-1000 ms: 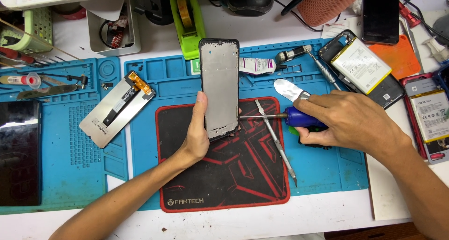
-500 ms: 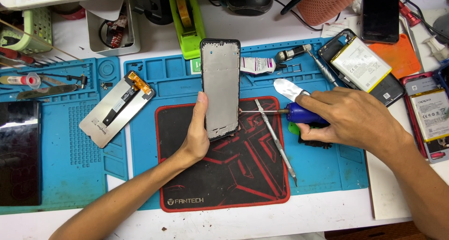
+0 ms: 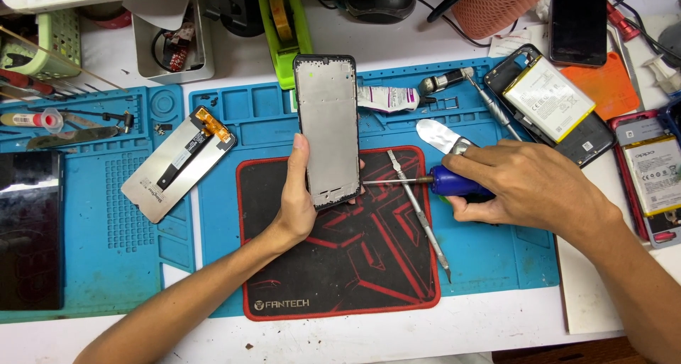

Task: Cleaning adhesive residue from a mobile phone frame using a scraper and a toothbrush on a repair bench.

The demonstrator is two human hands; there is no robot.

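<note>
A white workbench filled the frame, covered by two blue silicone repair mats [image 3: 496,265] with a black and red pad [image 3: 355,265] laid at centre. The left hand [image 3: 298,204] gripped the lower end of a bare phone frame [image 3: 326,126], thumb along its left edge, fingers wrapped behind, holding it upright above the pad. The right hand [image 3: 528,187], centre right, closed around a blue-handled screwdriver [image 3: 454,182] whose tip met the frame's lower right edge. Metal tweezers [image 3: 418,211] lay on the pad. A detached screen [image 3: 177,162] rested left of centre, and opened phones [image 3: 560,105] crowded the upper right.
</note>
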